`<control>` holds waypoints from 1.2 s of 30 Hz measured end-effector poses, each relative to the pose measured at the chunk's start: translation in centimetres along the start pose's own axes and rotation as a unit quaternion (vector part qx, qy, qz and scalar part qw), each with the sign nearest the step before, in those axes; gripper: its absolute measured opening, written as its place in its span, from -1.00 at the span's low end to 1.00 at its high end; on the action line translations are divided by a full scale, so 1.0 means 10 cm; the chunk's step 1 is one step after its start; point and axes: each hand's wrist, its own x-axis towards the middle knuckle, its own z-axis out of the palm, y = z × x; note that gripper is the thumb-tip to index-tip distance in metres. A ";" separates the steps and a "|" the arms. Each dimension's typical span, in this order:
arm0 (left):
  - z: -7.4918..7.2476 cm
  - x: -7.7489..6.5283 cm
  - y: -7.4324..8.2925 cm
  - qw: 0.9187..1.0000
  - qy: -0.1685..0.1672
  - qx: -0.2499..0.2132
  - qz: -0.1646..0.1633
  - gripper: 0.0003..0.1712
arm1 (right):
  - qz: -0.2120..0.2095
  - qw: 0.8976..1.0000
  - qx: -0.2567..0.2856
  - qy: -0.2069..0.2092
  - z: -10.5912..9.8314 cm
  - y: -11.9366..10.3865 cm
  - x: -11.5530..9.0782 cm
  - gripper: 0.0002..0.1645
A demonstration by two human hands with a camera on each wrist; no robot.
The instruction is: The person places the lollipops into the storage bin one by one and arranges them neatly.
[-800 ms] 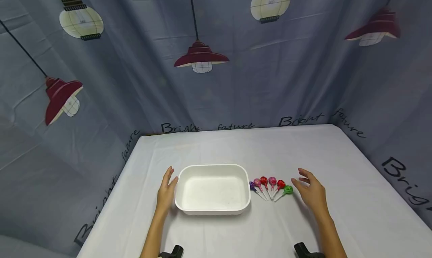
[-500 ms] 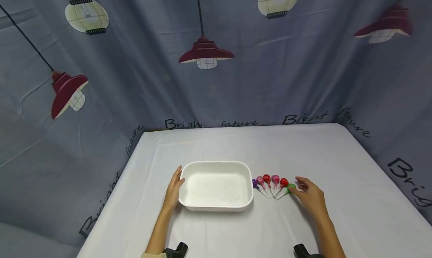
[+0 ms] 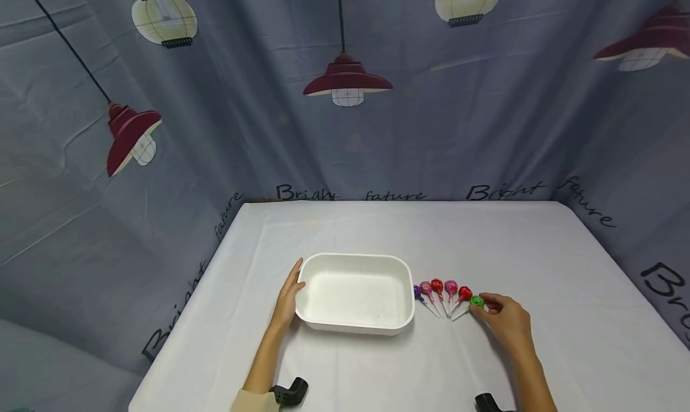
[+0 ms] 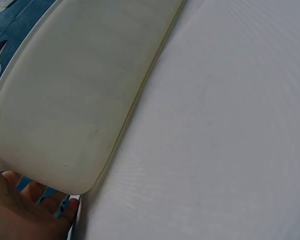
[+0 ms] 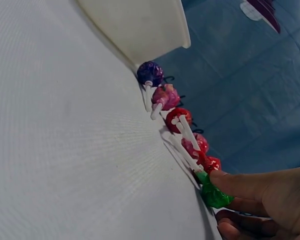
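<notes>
Green lollipop (image 3: 477,302) sits pinched in the right hand (image 3: 507,320).

txt: "Bright" (image 3: 505,191) + "fature" (image 3: 396,196) (sic) | loc: gray-blue backdrop (image 3: 420,130) | blk script, rptd L/bk/R

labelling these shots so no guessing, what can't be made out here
Left wrist view: inside of the white tray, hidden by its outer wall.
Left wrist view: part of the left hand, cut off by frame edges.
Head view: part of the green lollipop, behind the right hand.
Head view: any print on the lollipop wrappers, too small.
</notes>
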 end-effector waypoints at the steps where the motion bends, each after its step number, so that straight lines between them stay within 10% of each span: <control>1: 0.00 0.01 0.00 1.000 -0.002 -0.001 0.003 -0.39 | 0.002 1.000 0.000 0.002 0.00 0.00 0.01 -0.47; 36: 0.02 -0.04 -0.03 1.000 0.000 -0.003 0.018 -0.41 | 0.028 0.999 0.031 -0.016 -0.01 0.09 0.02 -0.48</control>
